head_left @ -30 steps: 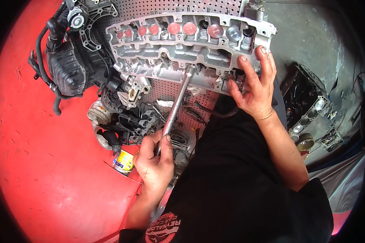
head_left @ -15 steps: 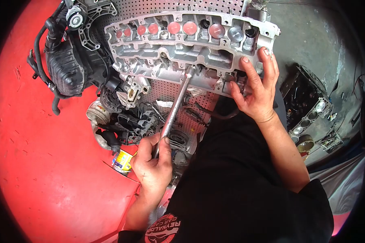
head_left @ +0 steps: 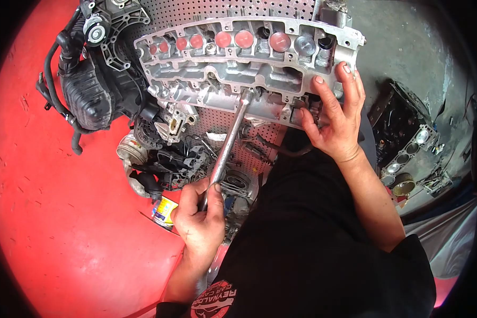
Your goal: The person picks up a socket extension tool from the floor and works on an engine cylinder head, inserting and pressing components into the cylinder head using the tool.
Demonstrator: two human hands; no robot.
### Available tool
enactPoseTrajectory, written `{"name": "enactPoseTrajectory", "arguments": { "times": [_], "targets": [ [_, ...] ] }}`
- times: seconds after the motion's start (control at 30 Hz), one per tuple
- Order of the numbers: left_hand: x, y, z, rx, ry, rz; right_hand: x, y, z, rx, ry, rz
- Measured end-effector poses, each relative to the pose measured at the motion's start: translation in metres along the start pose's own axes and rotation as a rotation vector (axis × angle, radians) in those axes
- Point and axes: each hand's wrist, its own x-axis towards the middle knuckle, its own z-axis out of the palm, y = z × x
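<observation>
A long silver cylinder head [head_left: 238,68] lies across the top centre, with a row of round bores, several tinted red. My left hand [head_left: 200,214] is closed round the lower end of a long metal wrench [head_left: 226,150]. The wrench slants up to the right, and its head meets the near side of the cylinder head; what it sits on there is hidden. Spread fingers of my right hand [head_left: 336,116] rest on the right end of the cylinder head, with no object held.
Black plastic housing with hoses [head_left: 90,93] lies at the upper left. Loose engine parts [head_left: 180,164] and a yellow can [head_left: 165,211] are left of the wrench. An engine block [head_left: 400,132] stands on the grey floor at right. Perforated metal [head_left: 204,119] lies beneath the cylinder head.
The view has shifted slightly, so the parts at left appear a little displaced. My left hand still grips the wrench, and my right hand remains on the cylinder head.
</observation>
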Motion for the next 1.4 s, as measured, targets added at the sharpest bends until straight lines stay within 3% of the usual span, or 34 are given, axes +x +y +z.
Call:
{"name": "enactPoseTrajectory", "arguments": {
  "times": [0.4, 0.5, 0.6, 0.63, 0.9, 1.4],
  "targets": [
    [0.003, 0.007, -0.001, -0.006, -0.010, -0.012, 0.000, 0.000, -0.001, 0.013, 0.007, -0.008],
    [0.002, 0.010, -0.004, -0.104, -0.039, -0.114, 0.001, 0.003, 0.002, 0.037, 0.026, 0.004],
    [0.000, 0.015, -0.004, -0.098, -0.045, -0.070, -0.001, 0.004, 0.002, 0.060, 0.033, 0.022],
    [0.001, 0.027, -0.005, -0.116, -0.065, -0.172, -0.001, 0.004, 0.002, 0.065, 0.041, 0.023],
    [0.004, 0.031, -0.010, -0.102, -0.050, -0.211, -0.002, 0.010, 0.004, 0.087, 0.046, -0.015],
    [0.005, 0.026, -0.004, -0.069, -0.024, -0.137, -0.001, 0.008, 0.004, 0.085, 0.026, -0.005]
  ]
}}
